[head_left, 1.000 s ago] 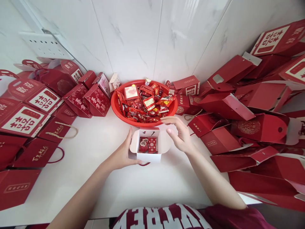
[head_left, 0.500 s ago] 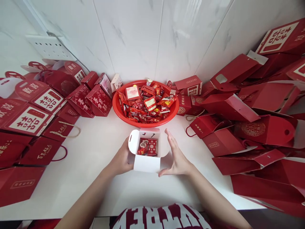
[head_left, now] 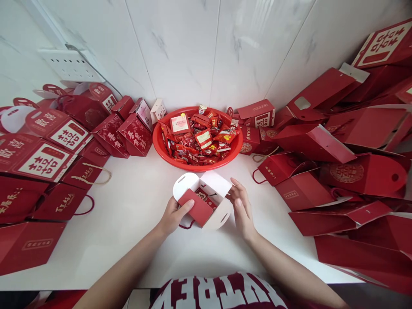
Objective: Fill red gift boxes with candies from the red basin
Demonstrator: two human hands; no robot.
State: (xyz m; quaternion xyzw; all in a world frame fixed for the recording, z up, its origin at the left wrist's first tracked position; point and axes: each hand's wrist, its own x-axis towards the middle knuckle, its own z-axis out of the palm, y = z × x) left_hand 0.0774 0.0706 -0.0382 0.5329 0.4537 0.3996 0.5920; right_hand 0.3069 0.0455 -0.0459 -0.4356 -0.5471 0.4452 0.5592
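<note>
A small red gift box with white inner flaps sits on the white table in front of me, with red wrapped candies showing inside. My left hand grips its near left side, the index finger lying on a red flap folded over the opening. My right hand touches the box's right side, fingers curled against the far white flap. Behind the box stands a red basin heaped with red wrapped candies.
Red gift boxes and bags are piled at the left and the right of the table. Small red boxes stand beside the basin. A white tiled wall closes the back. A white power strip hangs at upper left.
The box has been turned and its near flap folded inward over the candies. My right hand moved from beside the box onto its right flap; my left hand shifted to the near flap.
</note>
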